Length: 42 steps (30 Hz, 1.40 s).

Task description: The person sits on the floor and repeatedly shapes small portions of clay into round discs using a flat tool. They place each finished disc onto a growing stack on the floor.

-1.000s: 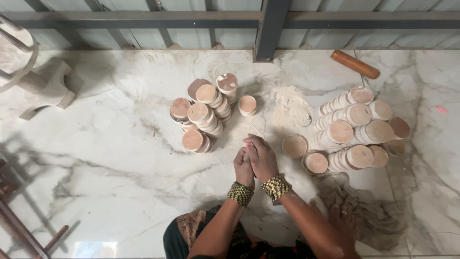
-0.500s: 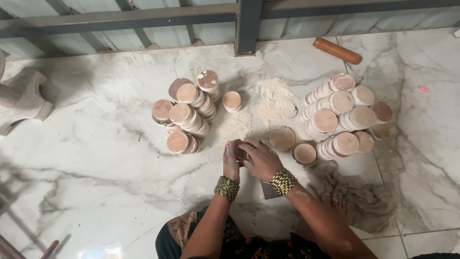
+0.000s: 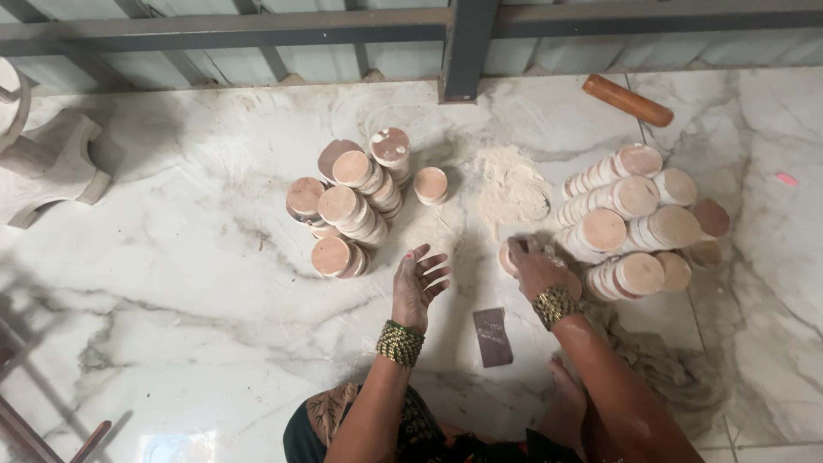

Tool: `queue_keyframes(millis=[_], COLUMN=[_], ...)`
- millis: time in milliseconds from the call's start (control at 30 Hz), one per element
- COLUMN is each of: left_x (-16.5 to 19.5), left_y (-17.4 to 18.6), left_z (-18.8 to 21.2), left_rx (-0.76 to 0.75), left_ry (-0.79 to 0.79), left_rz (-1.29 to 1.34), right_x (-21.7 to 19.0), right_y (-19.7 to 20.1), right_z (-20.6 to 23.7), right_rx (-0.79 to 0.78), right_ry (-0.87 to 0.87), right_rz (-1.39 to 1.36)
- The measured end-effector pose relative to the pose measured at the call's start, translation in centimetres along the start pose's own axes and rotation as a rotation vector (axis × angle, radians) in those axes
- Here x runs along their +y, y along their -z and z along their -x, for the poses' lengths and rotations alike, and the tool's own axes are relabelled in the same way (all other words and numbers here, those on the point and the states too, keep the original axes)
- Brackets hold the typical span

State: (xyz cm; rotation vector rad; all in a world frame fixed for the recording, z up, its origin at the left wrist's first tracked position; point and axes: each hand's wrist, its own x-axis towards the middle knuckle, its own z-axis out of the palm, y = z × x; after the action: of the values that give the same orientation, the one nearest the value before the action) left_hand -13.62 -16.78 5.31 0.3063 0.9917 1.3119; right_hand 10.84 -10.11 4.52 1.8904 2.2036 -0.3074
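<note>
Hands were together, now split: your left hand hangs empty, fingers spread, near the left disc pile; your right hand closes on a disc beside the right pile.

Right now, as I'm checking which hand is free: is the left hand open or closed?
Open. The left hand hangs palm-up over the marble floor, its fingers spread, holding nothing.

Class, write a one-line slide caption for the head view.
Seated on a marble floor, left hand open and empty, right hand reaching a wooden disc between two disc piles.
</note>
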Motion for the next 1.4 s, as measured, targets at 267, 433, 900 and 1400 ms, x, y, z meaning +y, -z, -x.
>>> queue_keyframes(millis=[267, 433, 900, 1400], left_x=[-1.3, -2.2, -1.7, -2.9], left_y=[1.4, 3.1, 4.0, 1.3], left_z=[-1.0, -1.9, -2.8, -1.8], left_rx=[-0.048, -0.039, 0.031, 0.094], left_ry=[0.123, 0.183, 0.167, 0.162], left_rz=[0.137, 0.175, 0.166, -0.301], right_x=[-3.8, -10.2, -10.2, -6.8], right_y=[2.7, 4.2, 3.4, 4.2], right_z=[-0.8, -6.0, -5.1, 3.8], right_rx=[0.208, 0.483, 0.367, -0.073], right_ry=[0.085, 0.311, 0.289, 0.534], right_rz=[-0.119, -0.169, -0.120, -0.784])
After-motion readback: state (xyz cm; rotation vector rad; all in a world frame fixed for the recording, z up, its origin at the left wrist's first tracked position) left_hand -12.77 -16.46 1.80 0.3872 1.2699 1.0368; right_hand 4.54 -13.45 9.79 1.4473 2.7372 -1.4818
